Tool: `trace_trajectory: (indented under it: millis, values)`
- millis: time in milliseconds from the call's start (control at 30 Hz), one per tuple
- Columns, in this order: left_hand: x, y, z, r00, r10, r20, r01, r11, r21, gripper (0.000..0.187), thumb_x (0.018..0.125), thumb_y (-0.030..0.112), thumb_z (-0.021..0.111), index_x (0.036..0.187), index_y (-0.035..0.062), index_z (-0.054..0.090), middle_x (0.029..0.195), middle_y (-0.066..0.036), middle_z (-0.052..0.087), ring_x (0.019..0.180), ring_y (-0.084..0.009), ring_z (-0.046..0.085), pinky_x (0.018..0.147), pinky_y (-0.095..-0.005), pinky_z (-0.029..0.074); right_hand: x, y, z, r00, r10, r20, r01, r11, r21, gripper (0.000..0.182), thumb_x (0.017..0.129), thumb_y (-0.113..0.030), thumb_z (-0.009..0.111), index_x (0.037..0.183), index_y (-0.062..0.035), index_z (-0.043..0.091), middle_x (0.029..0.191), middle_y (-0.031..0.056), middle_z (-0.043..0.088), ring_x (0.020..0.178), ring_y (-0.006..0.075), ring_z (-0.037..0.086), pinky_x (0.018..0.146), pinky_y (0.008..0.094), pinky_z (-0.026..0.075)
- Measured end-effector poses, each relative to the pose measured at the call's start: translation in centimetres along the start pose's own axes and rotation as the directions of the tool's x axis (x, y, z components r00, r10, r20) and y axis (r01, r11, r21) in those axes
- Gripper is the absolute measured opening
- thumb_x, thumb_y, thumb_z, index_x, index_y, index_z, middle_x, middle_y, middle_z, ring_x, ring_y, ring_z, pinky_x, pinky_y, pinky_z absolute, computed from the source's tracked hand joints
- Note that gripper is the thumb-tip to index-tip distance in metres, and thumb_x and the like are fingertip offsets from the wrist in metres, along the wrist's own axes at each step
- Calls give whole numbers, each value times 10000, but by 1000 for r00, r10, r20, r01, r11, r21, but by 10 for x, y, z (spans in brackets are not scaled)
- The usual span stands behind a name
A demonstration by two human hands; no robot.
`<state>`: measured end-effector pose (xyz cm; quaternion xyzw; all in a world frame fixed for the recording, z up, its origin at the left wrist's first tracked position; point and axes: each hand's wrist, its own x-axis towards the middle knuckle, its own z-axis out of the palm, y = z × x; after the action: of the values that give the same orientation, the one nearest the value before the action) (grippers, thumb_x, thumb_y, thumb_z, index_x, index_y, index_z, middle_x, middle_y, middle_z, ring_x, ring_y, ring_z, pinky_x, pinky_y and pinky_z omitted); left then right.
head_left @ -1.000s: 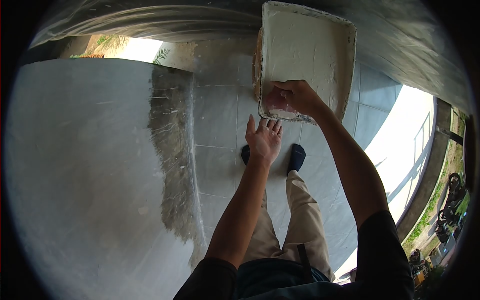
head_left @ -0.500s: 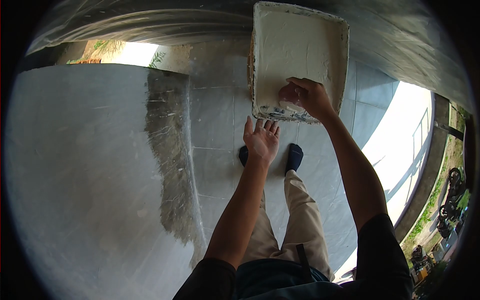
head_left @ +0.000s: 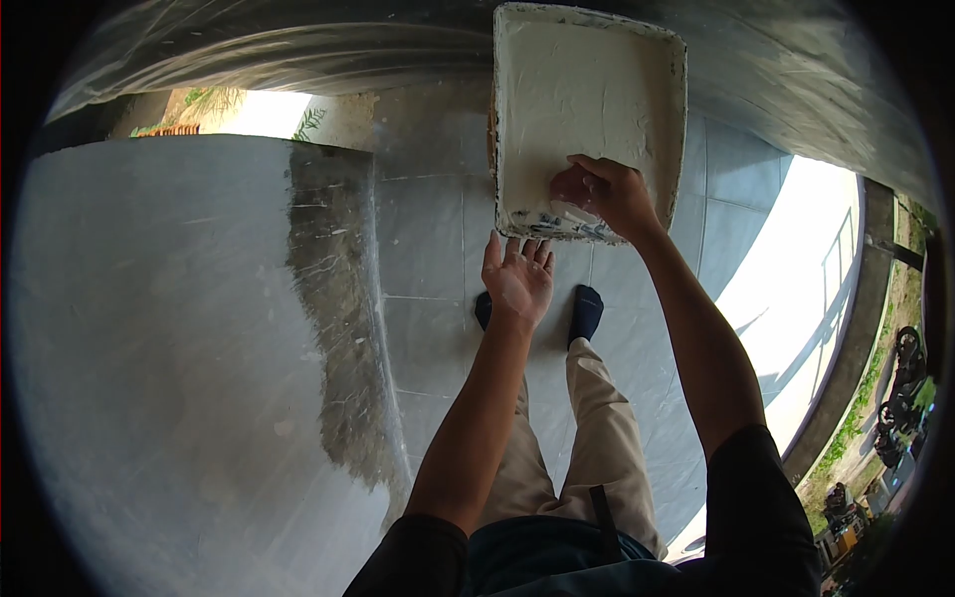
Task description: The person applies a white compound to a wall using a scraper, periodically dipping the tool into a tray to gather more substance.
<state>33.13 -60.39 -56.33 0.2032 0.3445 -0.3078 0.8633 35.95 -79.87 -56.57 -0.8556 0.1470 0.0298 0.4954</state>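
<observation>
A rectangular tray (head_left: 494,119) of off-white paste stands at the top centre, its rim crusted and stained. My right hand (head_left: 619,199) is over the tray's near part, fingers closed round a reddish-brown scraper (head_left: 573,187) whose lower edge carries white paste. Just below the tray's near edge, my left hand (head_left: 521,284) is palm up with its fingers apart, white smears on the palm. Its fingertips come up to the tray's edge; whether they touch it I cannot tell.
A grey wall surface (head_left: 179,328) with a dark unpainted strip (head_left: 333,298) is on the left. My feet in dark socks (head_left: 587,312) stand on grey tiles (head_left: 428,234). Sunlit ground (head_left: 796,289), a ledge (head_left: 867,269) and motorcycles (head_left: 900,383) lie at the right.
The tray has shifted slightly left in view. My right hand and the scraper have moved slightly left too. The left hand is almost unchanged.
</observation>
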Motion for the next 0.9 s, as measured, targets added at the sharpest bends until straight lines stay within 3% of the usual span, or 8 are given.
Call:
trace_trajectory:
  millis: [133, 200, 300, 433, 500, 600, 833, 900]
  values:
    - [-1, 2, 1, 1000, -9, -3, 9, 1000, 23, 812, 955, 558, 421, 1550, 71, 160, 1592, -145, 205, 1498, -262, 125, 1210, -384, 4, -5, -8, -3, 1000, 3, 28, -4, 999, 48, 338, 907, 54, 519, 1200, -36, 663, 999, 114, 719, 879, 171, 703, 780, 308, 544]
    - [-1, 1, 1, 1000, -11, 5, 11, 999, 30, 816, 955, 560, 420, 1552, 71, 154, 1597, -145, 194, 1501, -262, 117, 1210, -384, -1, -8, -16, -3, 997, 67, 46, -68, 997, 38, 336, 878, 28, 537, 1168, -61, 681, 954, 177, 695, 846, 282, 700, 802, 361, 527]
    - [0, 1, -1, 1000, -7, 9, 7, 1000, 29, 824, 956, 563, 414, 1559, 77, 134, 1610, -147, 161, 1508, -267, 91, 1210, -383, -6, -2, -11, 8, 999, -24, -31, 29, 983, 180, 326, 880, 35, 535, 1155, -56, 683, 951, 176, 695, 863, 283, 703, 807, 359, 529]
    - [0, 1, -2, 1000, -13, -2, 13, 1000, 3, 815, 963, 553, 410, 1565, 87, 118, 1621, -149, 125, 1513, -269, 70, 1212, -381, -9, 13, -14, 17, 996, -72, -50, 81, 973, 218, 319, 873, 42, 544, 1144, -51, 685, 952, 169, 698, 885, 284, 702, 812, 359, 532]
    - [0, 2, 1, 1000, -14, -1, 14, 1000, -3, 809, 965, 548, 409, 1565, 90, 118, 1622, -151, 116, 1514, -269, 64, 1212, -380, -6, 17, -14, 21, 987, -161, -3, 161, 985, 56, 320, 898, 94, 501, 1175, 22, 644, 949, 134, 708, 926, 199, 712, 797, 310, 550]
    - [0, 3, 1, 999, -27, -35, 26, 999, -26, 810, 965, 547, 412, 1564, 88, 117, 1621, -157, 111, 1514, -271, 63, 1215, -377, 2, 16, -16, 24, 985, -174, -4, 174, 985, 15, 320, 896, 93, 509, 1170, 8, 651, 959, 128, 710, 907, 212, 714, 800, 314, 547]
    - [1, 3, -4, 999, -32, 20, 31, 999, 6, 814, 961, 552, 418, 1560, 84, 128, 1617, -162, 121, 1511, -277, 77, 1216, -371, 10, 19, -9, 23, 992, -127, 1, 127, 991, 32, 319, 910, 59, 527, 1185, -32, 660, 982, 107, 712, 861, 194, 702, 784, 313, 545]
    - [1, 4, -2, 999, -32, 25, 32, 999, 16, 809, 962, 550, 415, 1559, 84, 131, 1615, -162, 127, 1510, -278, 85, 1216, -372, 14, 18, -11, 21, 998, -52, 22, 50, 995, 87, 315, 917, 60, 528, 1195, -20, 654, 991, 110, 708, 886, 174, 700, 783, 303, 546]
